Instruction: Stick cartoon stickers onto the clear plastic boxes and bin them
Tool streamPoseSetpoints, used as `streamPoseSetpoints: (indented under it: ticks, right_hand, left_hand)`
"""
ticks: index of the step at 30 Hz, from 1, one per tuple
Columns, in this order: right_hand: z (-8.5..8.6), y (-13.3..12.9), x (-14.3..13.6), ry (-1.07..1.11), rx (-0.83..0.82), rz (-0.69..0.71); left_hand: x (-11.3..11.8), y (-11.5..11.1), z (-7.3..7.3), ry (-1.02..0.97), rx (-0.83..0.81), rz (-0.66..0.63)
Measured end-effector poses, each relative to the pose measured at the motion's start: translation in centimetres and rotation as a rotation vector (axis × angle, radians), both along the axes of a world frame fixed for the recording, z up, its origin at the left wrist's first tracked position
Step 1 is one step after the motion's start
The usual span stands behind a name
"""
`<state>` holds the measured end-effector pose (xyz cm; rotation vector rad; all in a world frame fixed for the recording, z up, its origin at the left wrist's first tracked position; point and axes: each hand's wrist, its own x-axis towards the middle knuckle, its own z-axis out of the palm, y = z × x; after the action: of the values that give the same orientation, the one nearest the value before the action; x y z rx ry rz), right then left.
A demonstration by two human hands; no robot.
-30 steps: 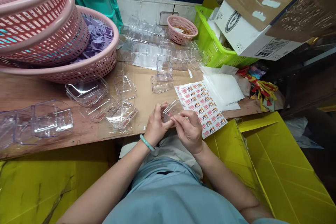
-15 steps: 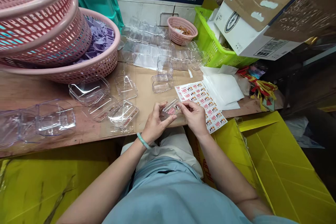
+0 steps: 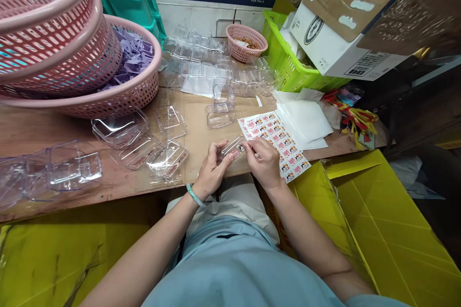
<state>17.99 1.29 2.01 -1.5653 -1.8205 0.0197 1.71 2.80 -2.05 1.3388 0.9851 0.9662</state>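
My left hand [image 3: 212, 168] grips a small clear plastic box [image 3: 227, 148] at its left side, thumb lying across the near face. On that face is a sticker [image 3: 236, 152] with pink print and a small cat picture. My right hand [image 3: 264, 160] has thumb and forefinger pinched at the sticker's right end, against the box; the fingertips partly hide it. Beside my right hand lies a sticker sheet [image 3: 284, 141] with rows of cats and pink lettering. Clear boxes with stickers [image 3: 167, 158] rest on the table left of my left hand.
Stacked pink baskets [image 3: 82, 100], one with purple pieces [image 3: 133, 55], stand at the left. More clear boxes [image 3: 220, 115] lie ahead, near a small pink basket [image 3: 248, 38]. A green crate [image 3: 291, 74], white paper [image 3: 306, 122] and cartons [image 3: 334, 48] are at the right.
My left thumb has moved up onto the sticker's pink print. The right fingers stay pinched at its end, having shifted only slightly. The whole view has moved a little.
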Motion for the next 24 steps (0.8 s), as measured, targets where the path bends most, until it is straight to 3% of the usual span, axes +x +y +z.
streamPoseSetpoints:
  ticks: [6, 10, 14, 18, 20, 24]
  right_hand:
    - [-0.6, -0.2, -0.3, -0.201, 0.090, -0.050]
    - [-1.2, -0.1, -0.5, -0.158, 0.098, -0.089]
    - [-2.2, 0.4, 0.0, 0.221, 0.040, -0.157]
    - [-2.9, 0.1, -0.2, 0.711, -0.258, -0.114]
    - [-2.9, -0.1, -0.6, 0.789, -0.395, -0.083]
    - [-2.7, 0.3, -0.5, 0.845, -0.447, -0.033]
  left_hand:
    - [0.2, 0.0, 0.2, -0.005, -0.002, 0.013]
    - [0.2, 0.0, 0.1, -0.022, -0.013, 0.012]
    - [0.2, -0.1, 0.0, -0.048, -0.018, 0.021]
    - [0.2, -0.3, -0.2, -0.051, 0.019, 0.026]
    - [0.0, -0.4, -0.4, -0.051, 0.039, 0.003]
    - [-0.4, -0.3, -0.6, -0.060, 0.051, -0.065]
